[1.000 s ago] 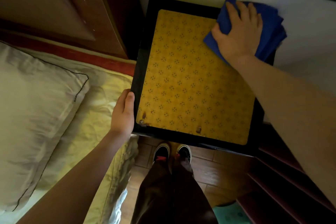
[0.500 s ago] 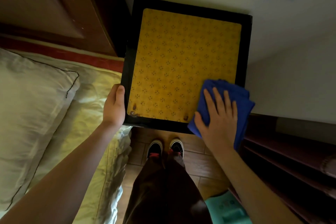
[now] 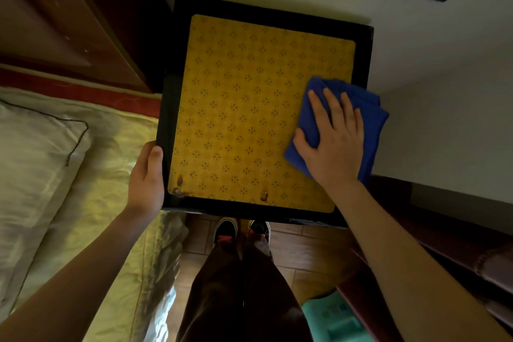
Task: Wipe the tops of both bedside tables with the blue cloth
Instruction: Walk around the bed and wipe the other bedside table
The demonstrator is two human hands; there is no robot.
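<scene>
From the head camera I look straight down on the bedside worktop (image 3: 172, 108), a square top with a glossy black frame around a mustard-yellow inset printed with small dark florets. My right hand (image 3: 334, 141) lies flat, fingers spread, pressing the blue cloth (image 3: 372, 116) onto the right side of the inset, where its folded, soft-looking bulk laps over the black rim toward the pale wall (image 3: 444, 91). My left hand (image 3: 147, 175) wraps the near left edge, thumb on the frame, fingers curled out of sight beneath, so I cannot tell how tightly it grips. I judge this the wiping of the first table, mid-stroke. Two brownish blotches sit by the near edge, one at the left corner and one nearer the middle; the next pass likely calls for firm pressure across those. To the left is a bed (image 3: 91, 203) with a creased yellowish cover and a pale pillow (image 3: 33, 153).
</scene>
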